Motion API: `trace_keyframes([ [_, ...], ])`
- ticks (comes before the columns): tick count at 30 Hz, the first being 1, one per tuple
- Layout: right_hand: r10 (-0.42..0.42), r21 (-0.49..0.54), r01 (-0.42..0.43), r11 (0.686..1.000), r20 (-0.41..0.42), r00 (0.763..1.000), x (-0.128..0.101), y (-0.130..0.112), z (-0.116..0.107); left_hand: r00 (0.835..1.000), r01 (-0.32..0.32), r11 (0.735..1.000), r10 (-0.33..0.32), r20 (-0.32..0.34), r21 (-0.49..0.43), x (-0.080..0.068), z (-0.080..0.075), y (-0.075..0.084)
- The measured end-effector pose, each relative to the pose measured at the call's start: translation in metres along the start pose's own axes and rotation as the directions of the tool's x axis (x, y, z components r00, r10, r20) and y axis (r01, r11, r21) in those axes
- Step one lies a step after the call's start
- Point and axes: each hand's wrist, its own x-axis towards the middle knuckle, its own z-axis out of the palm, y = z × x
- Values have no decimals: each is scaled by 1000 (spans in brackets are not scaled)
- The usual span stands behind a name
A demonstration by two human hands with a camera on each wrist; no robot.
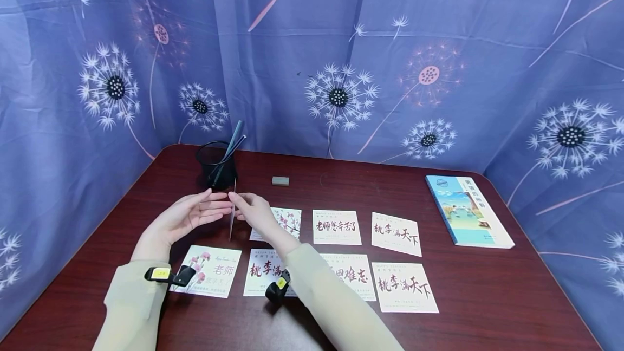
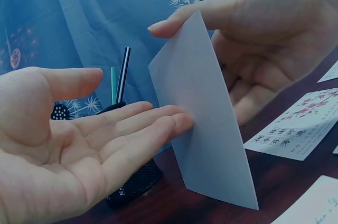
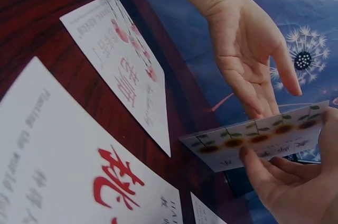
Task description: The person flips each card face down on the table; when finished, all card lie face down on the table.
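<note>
While the right hand (image 1: 253,211) pinched the top of a card (image 1: 232,215) between thumb and fingers, its grip kept the card upright on edge above the tabletop (image 1: 487,286), sunflower face toward its own palm. The left hand (image 1: 187,218) lay open, palm up, fingertips touching the blank back, seemingly to steady it. Other cards (image 1: 336,227) lay in two rows nearby, a pen holder (image 1: 216,167) farther off.

- A dark reddish-brown wooden desk (image 1: 487,297) with rounded corners fills the foreground.
- Blue-violet fabric (image 1: 302,26) printed with white and pink dandelion heads hangs behind it and along both sides, creased in places.
- Even, soft light falls throughout, with faint reflections on the desk's surface.
</note>
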Motion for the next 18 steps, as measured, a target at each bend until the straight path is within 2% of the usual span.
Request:
trace_keyframes([
  [9,-58,102,63,993,-46,997,3,1,-11,999,10,1000,-10,32,-19,2,-1,-4],
  [18,-22,130,37,991,-117,993,1,3,-17,999,28,998,-26,-48,58,2,2,-4],
])
